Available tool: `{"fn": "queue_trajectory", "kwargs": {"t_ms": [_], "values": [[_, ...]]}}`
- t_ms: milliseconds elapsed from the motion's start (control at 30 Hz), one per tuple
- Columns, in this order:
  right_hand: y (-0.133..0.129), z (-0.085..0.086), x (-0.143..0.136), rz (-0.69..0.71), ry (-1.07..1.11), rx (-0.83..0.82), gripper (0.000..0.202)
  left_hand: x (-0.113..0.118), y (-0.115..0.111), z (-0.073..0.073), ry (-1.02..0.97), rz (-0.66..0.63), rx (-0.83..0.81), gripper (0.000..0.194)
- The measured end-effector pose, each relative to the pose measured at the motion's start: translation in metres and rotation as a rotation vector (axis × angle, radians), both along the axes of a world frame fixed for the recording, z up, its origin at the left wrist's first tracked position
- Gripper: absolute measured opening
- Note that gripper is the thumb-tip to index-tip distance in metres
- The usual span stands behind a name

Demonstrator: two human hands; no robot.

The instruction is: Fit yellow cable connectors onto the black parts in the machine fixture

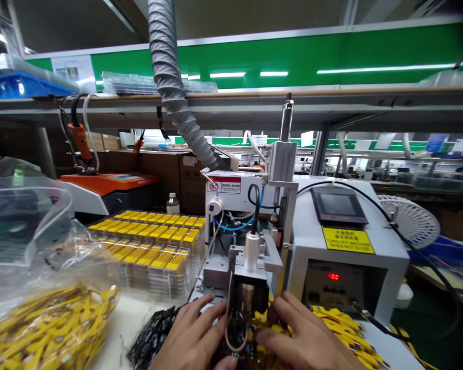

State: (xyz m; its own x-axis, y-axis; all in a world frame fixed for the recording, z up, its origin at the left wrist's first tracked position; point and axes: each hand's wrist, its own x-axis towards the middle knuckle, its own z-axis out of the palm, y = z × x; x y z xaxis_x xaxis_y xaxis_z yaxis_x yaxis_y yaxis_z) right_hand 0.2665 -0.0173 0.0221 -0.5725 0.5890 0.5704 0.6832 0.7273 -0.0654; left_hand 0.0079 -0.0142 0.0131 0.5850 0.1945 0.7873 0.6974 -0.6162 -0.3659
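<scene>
Now left hand [191, 334], right hand [301, 336] pinching dark part [237, 334] under press head [249, 295]; part's axis unclear.

A loose heap of small flat yellow parts [343, 324] lies on the bench at the foot of the machine, spreading rightward under the right hand, while a strip of small black parts [154, 336], dark and jumbled, lies flat just beside the left hand.

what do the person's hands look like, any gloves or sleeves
Both hands are bare: no gloves, rings or watch show on the left hand or the right hand. No sleeve is visible on either before the frame's bottom edge cuts them off.
</scene>
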Motion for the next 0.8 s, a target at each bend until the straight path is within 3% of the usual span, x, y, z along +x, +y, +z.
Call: {"fn": "queue_trajectory", "kwargs": {"t_ms": [200,333,433,567,700,800], "values": [[-0.004,0.006,-0.002,-0.045,-0.038,-0.156,0.003,0.002,-0.014,0.009,-0.021,0.021,-0.257,0.046],[-0.004,0.008,-0.005,-0.134,0.09,-0.292,0.008,0.009,-0.013,0.009,-0.07,-0.012,-0.309,0.046],[-0.001,0.005,-0.004,-0.068,0.146,-0.208,0.009,0.011,-0.012,0.013,-0.065,-0.018,-0.305,0.041],[-0.001,0.003,0.0,0.069,0.029,0.016,0.006,0.006,-0.009,0.02,0.092,-0.005,-0.181,0.028],[-0.001,0.004,0.0,0.035,-0.056,0.058,0.011,0.0,-0.005,0.022,0.213,0.045,0.011,0.033],[0.0,0.004,-0.001,0.044,-0.036,0.085,0.013,-0.001,-0.003,0.019,0.304,0.099,0.016,0.028]]}}
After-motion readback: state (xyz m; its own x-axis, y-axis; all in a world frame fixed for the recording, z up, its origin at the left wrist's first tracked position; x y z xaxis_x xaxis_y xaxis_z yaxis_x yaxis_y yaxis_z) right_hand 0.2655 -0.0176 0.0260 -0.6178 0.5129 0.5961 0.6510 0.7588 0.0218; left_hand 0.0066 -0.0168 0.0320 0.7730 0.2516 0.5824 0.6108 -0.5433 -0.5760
